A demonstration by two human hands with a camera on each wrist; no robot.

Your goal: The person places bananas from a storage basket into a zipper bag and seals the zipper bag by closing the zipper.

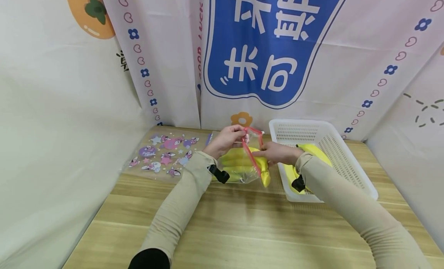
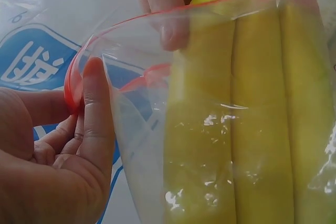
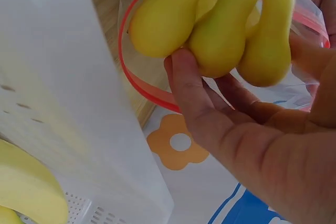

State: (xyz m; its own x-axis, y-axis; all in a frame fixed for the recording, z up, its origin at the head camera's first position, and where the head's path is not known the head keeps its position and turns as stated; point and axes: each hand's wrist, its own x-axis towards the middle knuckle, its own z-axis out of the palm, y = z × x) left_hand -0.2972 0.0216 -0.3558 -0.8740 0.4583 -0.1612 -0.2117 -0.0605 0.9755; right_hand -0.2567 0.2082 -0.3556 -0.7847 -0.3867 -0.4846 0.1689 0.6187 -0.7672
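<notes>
A clear zip bag (image 2: 137,145) with a red rim lies around most of a bunch of yellow bananas (image 2: 202,129). In the head view, the stem end of the bunch sticks out past the rim, towards the front. My left hand (image 1: 227,140) pinches the red rim between thumb and finger and draws it away from the fruit. At the mouth of the bag, my right hand (image 1: 278,153) holds the bananas; its fingers (image 3: 191,85) lie against them in the right wrist view. One finger reaches inside the rim in the left wrist view.
A white perforated basket (image 1: 357,176) with more bananas (image 1: 316,151) stands right of the bag, partly under my right forearm. Flat on the wooden table (image 1: 222,226), at the left, lies a clear bag printed with cartoon figures (image 1: 166,155). A printed cloth (image 1: 173,61) hangs behind.
</notes>
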